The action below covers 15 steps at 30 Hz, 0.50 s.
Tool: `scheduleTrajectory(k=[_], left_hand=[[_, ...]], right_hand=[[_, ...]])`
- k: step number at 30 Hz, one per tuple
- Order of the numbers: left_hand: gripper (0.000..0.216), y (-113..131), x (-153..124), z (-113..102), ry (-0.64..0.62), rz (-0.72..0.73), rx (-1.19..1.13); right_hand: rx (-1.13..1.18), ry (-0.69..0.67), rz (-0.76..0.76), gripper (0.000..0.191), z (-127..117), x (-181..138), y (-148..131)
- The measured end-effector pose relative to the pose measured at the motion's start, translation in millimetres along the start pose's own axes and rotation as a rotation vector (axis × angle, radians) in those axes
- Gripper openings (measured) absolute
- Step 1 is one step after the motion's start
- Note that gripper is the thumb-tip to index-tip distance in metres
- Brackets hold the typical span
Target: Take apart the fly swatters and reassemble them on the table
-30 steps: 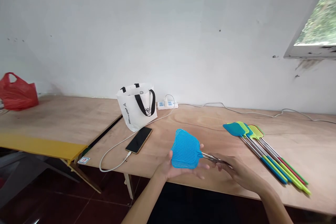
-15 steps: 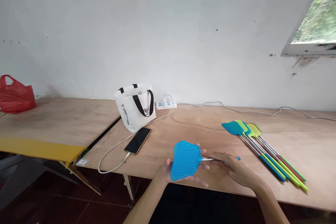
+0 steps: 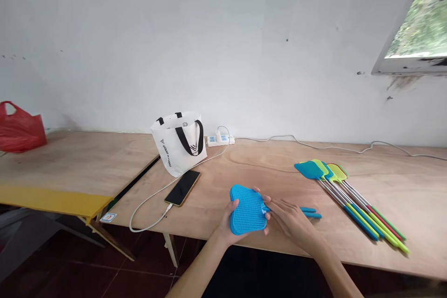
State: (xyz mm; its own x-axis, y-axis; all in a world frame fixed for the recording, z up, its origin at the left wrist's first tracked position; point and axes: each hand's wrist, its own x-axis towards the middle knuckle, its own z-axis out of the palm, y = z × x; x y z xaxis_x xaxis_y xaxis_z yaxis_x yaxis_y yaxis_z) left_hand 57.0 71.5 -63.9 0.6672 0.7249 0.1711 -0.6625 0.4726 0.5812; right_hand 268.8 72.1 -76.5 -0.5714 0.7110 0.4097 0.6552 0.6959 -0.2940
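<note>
A blue fly swatter point(image 3: 246, 209) with a perforated head lies in my left hand point(image 3: 228, 219). My left thumb rests on the head's near-left edge, and the other fingers are behind it. My right hand point(image 3: 289, 219) closes round the swatter's neck and shaft, covering most of the shaft. Beyond the right hand two blue handle ends point(image 3: 310, 213) stick out, and the head's edge looks doubled, as if a second swatter lies underneath. To the right, several fly swatters point(image 3: 352, 200) in blue, yellow-green, green and red lie side by side on the wooden table point(image 3: 265, 167).
A white tote bag point(image 3: 179, 149) stands at the left of the table beside a phone point(image 3: 182, 188) on a white charging cable point(image 3: 139, 230). A power strip point(image 3: 220, 140) sits by the wall. On the neighbouring table is a red plastic bag point(image 3: 21, 128).
My left thumb has come over the swatter head, and the head has tilted. My right hand has slid left to its neck, hiding the metal shaft; two blue handle ends now show.
</note>
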Motion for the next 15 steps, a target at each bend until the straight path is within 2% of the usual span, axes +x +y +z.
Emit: scheduleTrajectory(k=[3, 6, 10, 15], left_hand=[[0.065, 6, -7, 9, 0.026, -0.013, -0.067], [0.06, 4, -20, 23, 0.069, -0.01, -0.099], [0.06, -7, -39, 48, 0.111, 0.038, -0.103], [0.075, -16, -51, 71, 0.162, 0.111, -0.062]], right_hand=[[-0.055, 0.077, -0.053, 0.038, 11, -3, 1], [-0.093, 0.098, -0.106, 0.026, 10, -10, -4], [-0.124, 0.051, -0.195, 0.02, -9, -16, -19], [-0.153, 0.101, -0.292, 0.024, -37, -13, -37]])
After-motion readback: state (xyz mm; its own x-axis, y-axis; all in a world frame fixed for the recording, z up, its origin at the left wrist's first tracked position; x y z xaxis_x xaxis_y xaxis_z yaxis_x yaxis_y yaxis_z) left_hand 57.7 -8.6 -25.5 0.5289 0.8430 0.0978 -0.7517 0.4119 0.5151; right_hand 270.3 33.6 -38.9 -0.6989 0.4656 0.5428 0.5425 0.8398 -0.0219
